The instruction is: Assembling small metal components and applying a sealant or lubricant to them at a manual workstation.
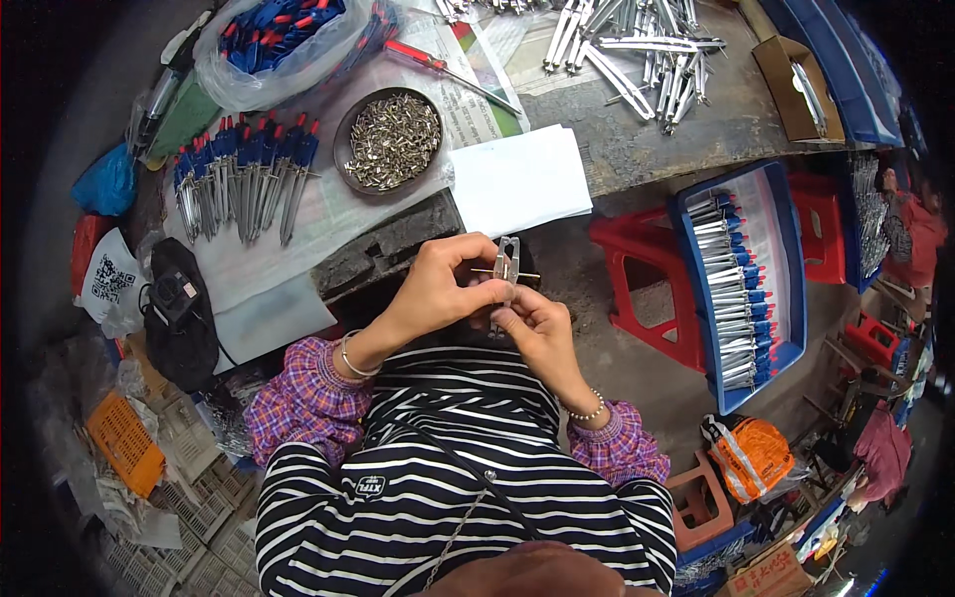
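Note:
Between my two hands, in front of my striped apron, is a slim silver metal part with a forked upper end and a thin pin crossing it. My left hand pinches it from the left, thumb and forefinger closed around its middle. Lower down, my right hand is closed on the same part, thumb and fingers near its bottom end. The fingers hide much of its lower half. Just beyond my hands lies a white sheet of paper at the bench edge. Left of the paper stands a round bowl of small metal rivets.
Blue-handled metal pieces with red tips lie left on the bench. A red screwdriver, a plastic bag and loose silver parts lie further back. At right, a filled blue tray rests by a red stool.

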The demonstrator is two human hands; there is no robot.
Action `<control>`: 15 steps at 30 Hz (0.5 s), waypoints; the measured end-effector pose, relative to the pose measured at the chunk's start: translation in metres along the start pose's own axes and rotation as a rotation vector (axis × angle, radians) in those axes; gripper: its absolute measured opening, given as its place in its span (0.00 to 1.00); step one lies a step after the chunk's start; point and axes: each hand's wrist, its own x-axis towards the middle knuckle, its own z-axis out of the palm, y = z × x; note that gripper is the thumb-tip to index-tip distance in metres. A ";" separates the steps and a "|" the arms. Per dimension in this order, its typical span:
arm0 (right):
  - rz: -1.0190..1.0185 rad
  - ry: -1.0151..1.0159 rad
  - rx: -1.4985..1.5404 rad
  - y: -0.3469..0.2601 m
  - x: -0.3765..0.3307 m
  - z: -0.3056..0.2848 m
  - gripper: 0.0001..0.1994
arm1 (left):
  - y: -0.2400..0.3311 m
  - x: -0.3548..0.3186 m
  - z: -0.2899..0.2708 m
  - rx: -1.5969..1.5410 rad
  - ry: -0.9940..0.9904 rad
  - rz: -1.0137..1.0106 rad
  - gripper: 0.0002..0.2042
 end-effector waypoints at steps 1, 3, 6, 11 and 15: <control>0.001 -0.001 0.000 0.000 0.000 -0.001 0.09 | 0.003 0.000 -0.001 0.000 0.001 -0.001 0.07; 0.026 -0.059 -0.052 -0.001 0.000 -0.004 0.09 | 0.011 0.001 -0.005 -0.162 -0.099 -0.229 0.07; 0.018 -0.052 0.029 0.001 -0.002 -0.001 0.09 | 0.009 0.001 -0.005 -0.070 -0.083 -0.131 0.07; 0.046 -0.046 0.077 0.002 0.000 -0.001 0.10 | 0.002 0.000 -0.003 -0.133 -0.059 -0.059 0.07; 0.055 -0.085 0.042 0.002 0.000 -0.004 0.10 | 0.013 0.003 -0.008 0.047 -0.119 0.013 0.07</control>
